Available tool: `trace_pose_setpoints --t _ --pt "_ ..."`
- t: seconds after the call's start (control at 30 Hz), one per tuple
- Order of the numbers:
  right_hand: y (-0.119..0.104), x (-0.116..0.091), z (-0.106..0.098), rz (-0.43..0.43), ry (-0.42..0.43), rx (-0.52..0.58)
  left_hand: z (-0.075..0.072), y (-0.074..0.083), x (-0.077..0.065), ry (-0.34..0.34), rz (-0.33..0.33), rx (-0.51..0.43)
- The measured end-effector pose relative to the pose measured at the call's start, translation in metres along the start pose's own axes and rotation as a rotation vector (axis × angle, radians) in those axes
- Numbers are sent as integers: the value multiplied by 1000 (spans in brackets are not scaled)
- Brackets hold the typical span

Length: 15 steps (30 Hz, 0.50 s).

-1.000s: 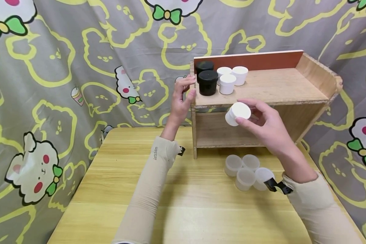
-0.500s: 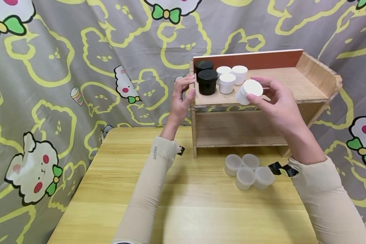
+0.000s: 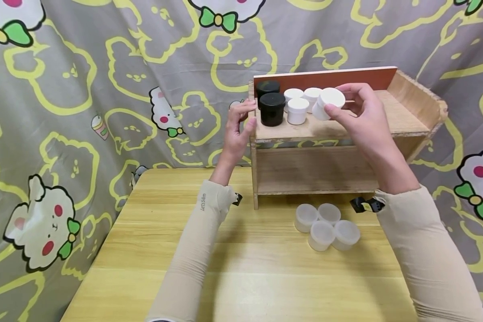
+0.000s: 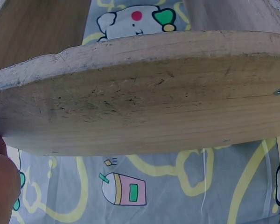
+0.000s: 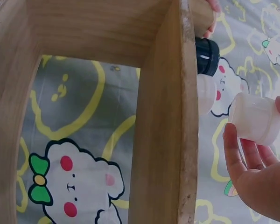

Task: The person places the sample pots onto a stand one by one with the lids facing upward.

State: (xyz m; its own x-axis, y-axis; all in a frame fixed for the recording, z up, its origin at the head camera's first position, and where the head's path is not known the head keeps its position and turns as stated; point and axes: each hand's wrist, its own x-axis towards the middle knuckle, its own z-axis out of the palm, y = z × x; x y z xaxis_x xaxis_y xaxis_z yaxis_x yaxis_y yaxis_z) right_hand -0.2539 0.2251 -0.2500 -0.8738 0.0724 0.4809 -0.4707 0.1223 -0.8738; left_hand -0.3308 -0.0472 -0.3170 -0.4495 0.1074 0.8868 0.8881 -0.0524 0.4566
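My right hand (image 3: 364, 116) pinches a white lidded jar (image 3: 328, 103) between thumb and fingers. It is tilted, close over the top board of the wooden shelf (image 3: 402, 116). In the right wrist view the fingers lie under the jar (image 5: 254, 116), level with the upper board. On that board stand a front black jar (image 3: 272, 109), a rear black jar (image 3: 268, 86) and a front white jar (image 3: 297, 111), with two more white jars behind, partly covered. My left hand (image 3: 237, 129) holds the shelf's left side panel (image 4: 140, 107), thumb toward its front edge.
Several frosted, translucent tubs (image 3: 322, 235) stand grouped on the wooden table (image 3: 153, 250), before the shelf's right half. A lower shelf board (image 3: 298, 181) lies beneath the top one. A patterned grey curtain (image 3: 124, 80) hangs behind everything.
My right hand has raised the white jar from in front of the shelf's edge to over the top board, further back and slightly right. The left hand stays on the side panel.
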Motion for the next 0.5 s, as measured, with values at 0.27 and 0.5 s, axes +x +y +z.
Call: trace_pose_setpoints --t 0.27,0.5 --pt "5 14 -3 50 40 -40 0 0 -1 -3 -3 3" --pt "19 29 -2 65 88 -125 1 1 -1 6 -5 16"
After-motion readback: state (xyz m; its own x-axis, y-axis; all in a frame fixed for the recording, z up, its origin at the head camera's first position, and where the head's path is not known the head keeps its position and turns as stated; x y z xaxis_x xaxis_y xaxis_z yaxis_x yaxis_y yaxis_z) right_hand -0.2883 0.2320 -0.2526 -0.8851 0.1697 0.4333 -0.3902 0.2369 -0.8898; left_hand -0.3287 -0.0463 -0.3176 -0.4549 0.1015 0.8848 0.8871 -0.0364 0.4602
